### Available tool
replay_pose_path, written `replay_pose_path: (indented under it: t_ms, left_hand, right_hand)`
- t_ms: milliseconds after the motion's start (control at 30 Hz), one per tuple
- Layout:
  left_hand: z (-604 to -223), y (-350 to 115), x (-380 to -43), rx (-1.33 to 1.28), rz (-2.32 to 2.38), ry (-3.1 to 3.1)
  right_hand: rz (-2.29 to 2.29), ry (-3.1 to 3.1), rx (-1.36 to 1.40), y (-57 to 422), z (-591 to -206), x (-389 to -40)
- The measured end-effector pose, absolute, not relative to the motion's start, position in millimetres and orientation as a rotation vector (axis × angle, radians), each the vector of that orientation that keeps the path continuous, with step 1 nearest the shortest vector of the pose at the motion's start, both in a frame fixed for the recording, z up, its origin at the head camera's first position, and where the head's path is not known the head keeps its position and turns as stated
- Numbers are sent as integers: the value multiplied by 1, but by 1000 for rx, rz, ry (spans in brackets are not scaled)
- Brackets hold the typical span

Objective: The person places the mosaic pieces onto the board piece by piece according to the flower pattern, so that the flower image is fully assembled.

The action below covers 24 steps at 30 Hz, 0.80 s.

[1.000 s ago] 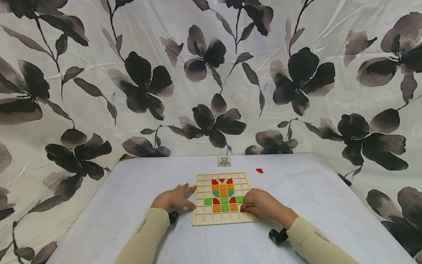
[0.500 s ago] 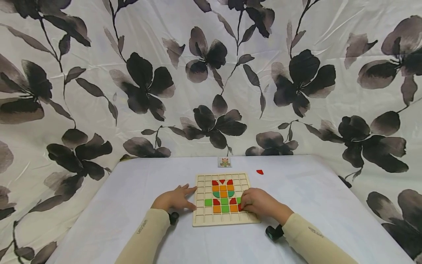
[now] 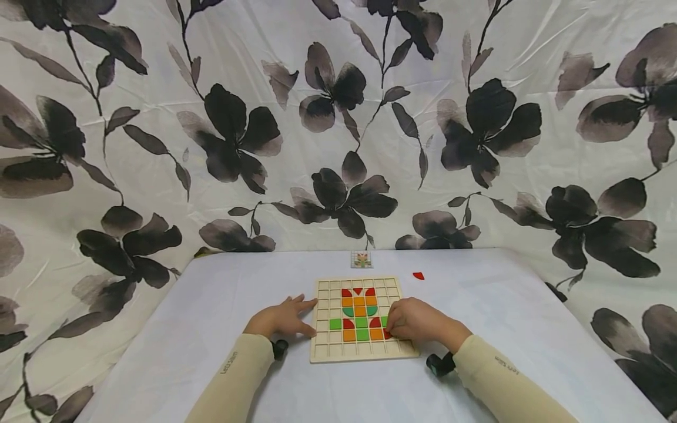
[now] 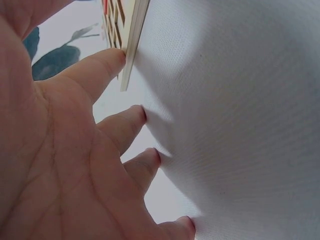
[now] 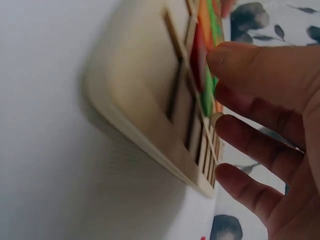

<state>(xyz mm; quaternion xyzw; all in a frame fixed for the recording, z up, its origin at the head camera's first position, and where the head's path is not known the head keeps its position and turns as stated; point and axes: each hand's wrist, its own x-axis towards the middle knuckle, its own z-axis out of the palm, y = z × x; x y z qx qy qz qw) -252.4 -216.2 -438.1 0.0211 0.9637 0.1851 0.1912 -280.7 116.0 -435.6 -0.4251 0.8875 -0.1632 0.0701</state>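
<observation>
A square wooden grid board (image 3: pixel 365 356) lies on the white table with red, orange and green tiles set in its cells. My left hand (image 3: pixel 282 318) rests at the board's left side, fingers spread; in the left wrist view one fingertip touches the board edge (image 4: pixel 133 40) and the others press on the cloth. Over the board's right side, my right hand (image 3: pixel 416 320) pinches a small red tile (image 5: pixel 198 62) with thumb and index finger. That tile sits at a cell beside an orange square (image 3: pixel 376 333), partly hidden by the fingers. Its full shape cannot be seen.
Behind the board lies a small pattern card (image 3: pixel 362 259) with a coloured design. A loose red tile (image 3: pixel 418 275) is on the table at the back right. A floral cloth (image 3: pixel 338 129) hangs behind the table.
My right hand has shifted slightly left with the red tile, bringing it beside the orange square. The left hand stays at the board's left edge.
</observation>
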Motion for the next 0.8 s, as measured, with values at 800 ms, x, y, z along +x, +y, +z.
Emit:
replay_pose_path:
  t_ms: [800]
  left_hand:
    - [-438,-214,-248,24,534,2717]
  right_hand:
    - [-388,2942,-529,151,-435,-366]
